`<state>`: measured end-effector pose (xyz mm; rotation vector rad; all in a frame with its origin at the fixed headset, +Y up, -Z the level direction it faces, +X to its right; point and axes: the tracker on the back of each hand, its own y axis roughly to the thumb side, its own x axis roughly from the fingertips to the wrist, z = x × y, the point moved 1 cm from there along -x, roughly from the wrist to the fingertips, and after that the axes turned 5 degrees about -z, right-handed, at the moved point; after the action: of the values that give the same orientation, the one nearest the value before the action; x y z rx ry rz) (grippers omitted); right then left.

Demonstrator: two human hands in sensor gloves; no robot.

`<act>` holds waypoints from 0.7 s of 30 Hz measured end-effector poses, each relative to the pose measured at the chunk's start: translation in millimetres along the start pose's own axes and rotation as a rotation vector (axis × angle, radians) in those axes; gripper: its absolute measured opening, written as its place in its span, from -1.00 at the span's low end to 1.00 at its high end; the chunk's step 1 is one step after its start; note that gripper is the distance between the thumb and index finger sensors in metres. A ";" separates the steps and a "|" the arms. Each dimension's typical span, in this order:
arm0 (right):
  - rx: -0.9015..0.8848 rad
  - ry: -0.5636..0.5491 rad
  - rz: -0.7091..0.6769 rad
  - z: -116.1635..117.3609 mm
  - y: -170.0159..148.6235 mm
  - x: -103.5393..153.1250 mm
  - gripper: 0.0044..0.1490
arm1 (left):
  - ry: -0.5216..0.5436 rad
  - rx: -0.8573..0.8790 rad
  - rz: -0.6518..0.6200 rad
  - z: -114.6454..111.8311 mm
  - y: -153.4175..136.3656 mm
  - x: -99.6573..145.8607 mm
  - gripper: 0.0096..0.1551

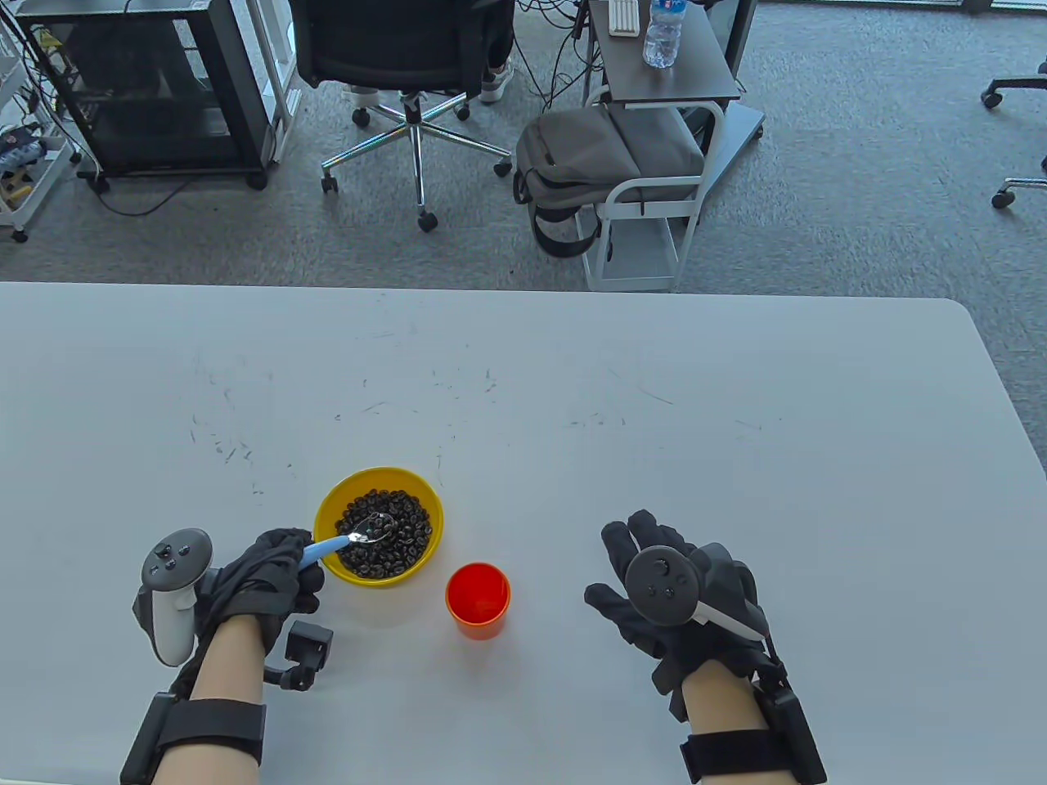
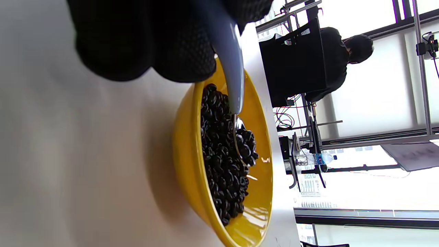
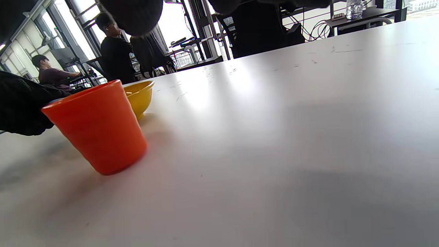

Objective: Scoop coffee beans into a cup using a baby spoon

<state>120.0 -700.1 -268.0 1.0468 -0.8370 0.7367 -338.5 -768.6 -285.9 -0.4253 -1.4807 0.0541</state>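
The left hand (image 1: 270,572) gripped the baby spoon (image 1: 348,542), its tip among coffee beans (image 1: 384,533) in the yellow bowl (image 1: 331,499). The orange cup (image 1: 478,599) stood at the bowl's four o'clock. The right hand (image 1: 671,601) lay spread, holding nothing, at the cup's three o'clock.

The view is turned on its side. Black gloved fingers (image 2: 144,37) of the left hand hang in from the top, gripping the pale blue handle of a baby spoon (image 2: 230,65). The spoon's metal bowl sits among dark coffee beans (image 2: 223,161) heaped in a yellow bowl (image 2: 187,144), which rests on the white table (image 2: 75,164).
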 end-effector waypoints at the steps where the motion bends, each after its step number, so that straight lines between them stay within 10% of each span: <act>1: -0.002 0.000 0.000 0.0 -0.1 0.0 0.01 | 0.003 0.004 -0.006 0.5 1.0 0.3 -0.51; 21: -0.006 0.015 0.003 0.8 0.4 -1.2 0.00 | -0.293 0.005 -0.219 -44.3 46.0 16.3 -0.52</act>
<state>118.8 -700.9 -268.7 1.0338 -0.8276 0.7429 -283.6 -732.1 -285.9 -0.2557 -1.8080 -0.0571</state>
